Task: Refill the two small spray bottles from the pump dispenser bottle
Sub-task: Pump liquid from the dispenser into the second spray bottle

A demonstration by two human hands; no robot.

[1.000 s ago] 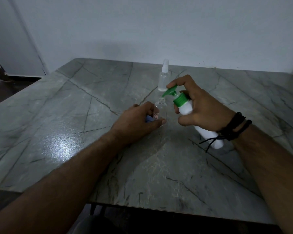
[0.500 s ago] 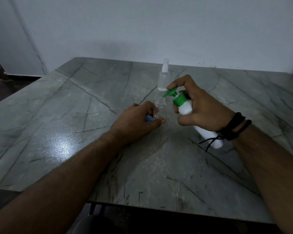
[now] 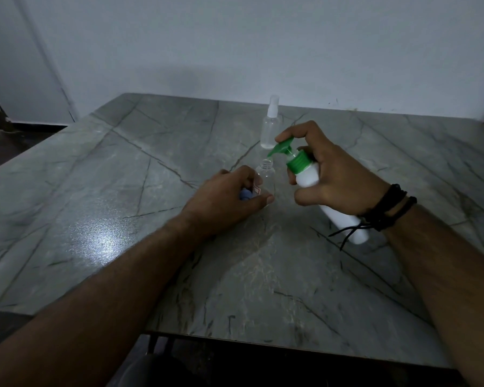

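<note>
two hands (image 3: 227, 201) (image 3: 333, 177) — fingers (image 3: 266, 200) wrap open bottle (image 3: 266, 178), pump spout (image 3: 280, 148) above.

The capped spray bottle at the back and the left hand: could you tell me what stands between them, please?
In the head view, the open clear bottle stands between the capped spray bottle and the left hand, which holds it.

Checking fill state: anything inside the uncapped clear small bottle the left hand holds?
The uncapped clear small bottle looks mostly empty; its lower part is hidden by the left hand. The green pump nozzle sits above its mouth.
</note>
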